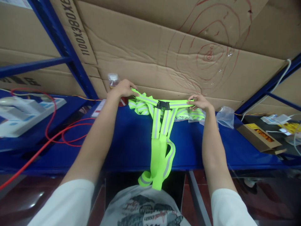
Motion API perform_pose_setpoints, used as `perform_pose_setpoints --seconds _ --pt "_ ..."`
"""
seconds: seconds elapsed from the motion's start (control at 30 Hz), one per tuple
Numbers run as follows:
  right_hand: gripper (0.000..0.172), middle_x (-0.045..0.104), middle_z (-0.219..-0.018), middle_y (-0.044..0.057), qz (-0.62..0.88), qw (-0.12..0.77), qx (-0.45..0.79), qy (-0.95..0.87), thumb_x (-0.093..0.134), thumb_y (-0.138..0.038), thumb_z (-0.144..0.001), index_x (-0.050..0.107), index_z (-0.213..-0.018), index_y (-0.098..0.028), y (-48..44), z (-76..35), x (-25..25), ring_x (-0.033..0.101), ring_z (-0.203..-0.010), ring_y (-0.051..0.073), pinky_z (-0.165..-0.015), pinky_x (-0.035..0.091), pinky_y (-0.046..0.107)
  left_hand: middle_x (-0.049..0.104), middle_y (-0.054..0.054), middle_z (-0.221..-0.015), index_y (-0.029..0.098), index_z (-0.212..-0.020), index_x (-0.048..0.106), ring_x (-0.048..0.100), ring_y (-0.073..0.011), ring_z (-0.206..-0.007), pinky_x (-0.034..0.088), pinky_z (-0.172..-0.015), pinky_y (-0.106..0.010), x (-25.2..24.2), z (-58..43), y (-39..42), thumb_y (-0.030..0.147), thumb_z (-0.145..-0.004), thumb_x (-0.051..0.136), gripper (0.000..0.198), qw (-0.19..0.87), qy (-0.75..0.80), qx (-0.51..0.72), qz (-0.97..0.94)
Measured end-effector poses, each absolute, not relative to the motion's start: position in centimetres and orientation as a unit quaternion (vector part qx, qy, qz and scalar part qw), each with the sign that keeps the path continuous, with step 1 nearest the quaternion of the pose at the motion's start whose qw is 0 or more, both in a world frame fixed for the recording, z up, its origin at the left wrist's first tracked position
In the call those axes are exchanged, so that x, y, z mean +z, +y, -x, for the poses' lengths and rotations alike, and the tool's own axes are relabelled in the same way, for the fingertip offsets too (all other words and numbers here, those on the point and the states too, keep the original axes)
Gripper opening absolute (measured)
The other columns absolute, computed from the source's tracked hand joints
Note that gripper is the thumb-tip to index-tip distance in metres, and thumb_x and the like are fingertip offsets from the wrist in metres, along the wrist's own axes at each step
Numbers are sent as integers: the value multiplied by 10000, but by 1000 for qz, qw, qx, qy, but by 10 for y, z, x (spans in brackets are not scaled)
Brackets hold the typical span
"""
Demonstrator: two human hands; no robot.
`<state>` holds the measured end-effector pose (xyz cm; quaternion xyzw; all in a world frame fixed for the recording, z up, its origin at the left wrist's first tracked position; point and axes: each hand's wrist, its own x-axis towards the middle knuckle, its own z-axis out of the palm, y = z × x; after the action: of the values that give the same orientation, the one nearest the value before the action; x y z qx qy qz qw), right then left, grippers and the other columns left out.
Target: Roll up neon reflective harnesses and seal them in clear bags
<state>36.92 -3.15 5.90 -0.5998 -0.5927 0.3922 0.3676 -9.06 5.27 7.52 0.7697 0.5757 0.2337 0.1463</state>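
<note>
A neon-yellow reflective harness point(156, 124) with grey stripes hangs stretched between my two hands. My left hand point(125, 88) pinches the left end of its waist strap, and my right hand point(199, 102) grips the right end. At the middle of that strap is a black buckle point(163, 105). Several shoulder straps drop from it over the table's front edge, their looped ends near my lap. Behind the harness lie more bundled reflective straps point(140, 107) on the left and plastic-bagged ones point(197, 114) on the right, partly hidden by my hands.
The blue table point(131, 144) backs onto cardboard sheets point(141, 47) with red drawn rings. A bottle point(113, 81) stands behind my left wrist. Red cable point(63, 131) crosses the left side. At right are a clear plastic bag point(225, 116) and an open cardboard box point(260, 137).
</note>
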Motion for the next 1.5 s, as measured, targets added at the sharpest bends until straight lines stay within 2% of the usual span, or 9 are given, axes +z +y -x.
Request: perform_pose_setpoints --seconds 0.13,0.37,0.53,0.77,1.0,1.13,1.23,1.33,1.5 --pt "569 727 -615 2 592 380 391 -594 1056 -340 -705 687 -1104 -171 -31 -367 63 651 -445 150 -403 557 240 798 -106 -951 169 -1042 847 721 -341 -1062 531 -931 -353 74 88 54 524 -648 926 536 98 593 208 -772" --pt "412 694 -597 23 612 344 392 -595 965 -434 -843 693 -981 -158 -33 -364 64 636 -463 133 -401 527 215 762 -144 -958 145 -1057 794 708 -367 -1116 515 -983 -374 82 84 50 548 -767 832 499 80 591 218 -773" --pt "495 607 -561 -52 572 367 415 -604 972 -517 -810 661 -1016 -192 -34 -367 62 539 -449 89 -372 458 180 746 -104 -875 155 -1260 712 769 -328 -881 563 -850 -401 84 79 42 519 -819 808 580 187 587 271 -740" --pt "701 670 -603 -46 575 391 393 -602 1098 -309 -606 624 -1108 -185 -36 -361 69 600 -471 106 -397 499 188 718 -98 -872 157 -1153 712 713 -282 -783 555 -749 -382 79 71 40 444 -730 901 544 202 592 349 -698" --pt "398 598 -473 -58 624 418 326 -574 903 -115 -749 660 -1062 -148 -31 -326 80 486 -350 97 -334 395 186 611 -15 -802 175 -982 673 580 -214 -789 509 -859 -372 78 42 37 166 -657 883 387 92 534 486 -686" --pt "395 595 -482 -78 569 452 374 -576 812 -150 -777 639 -1128 -198 -39 -302 92 468 -335 98 -340 359 175 591 2 -778 155 -977 705 572 -198 -807 490 -893 -365 84 21 22 62 -650 800 354 97 477 511 -708" --pt "389 686 -577 -39 463 446 465 -608 878 -275 -755 629 -1048 -217 -47 -294 99 595 -417 129 -406 500 207 622 -9 -772 139 -934 732 580 -175 -772 502 -795 -321 89 11 12 61 -660 787 290 195 464 538 -676" --pt "497 770 -711 2 363 449 511 -636 970 -362 -700 629 -1030 -213 -53 -297 102 734 -583 171 -481 589 221 635 -26 -746 124 -888 739 573 -135 -666 421 -584 -235 94 8 7 119 -723 778 169 404 420 528 -618" --pt "701 838 -1031 53 287 455 530 -656 1056 -288 -562 659 -1134 -213 -60 -304 105 830 -939 254 -570 658 246 537 6 -619 121 -841 756 405 -69 -476 268 -434 -203 102 14 8 178 -796 717 81 544 343 533 -550"
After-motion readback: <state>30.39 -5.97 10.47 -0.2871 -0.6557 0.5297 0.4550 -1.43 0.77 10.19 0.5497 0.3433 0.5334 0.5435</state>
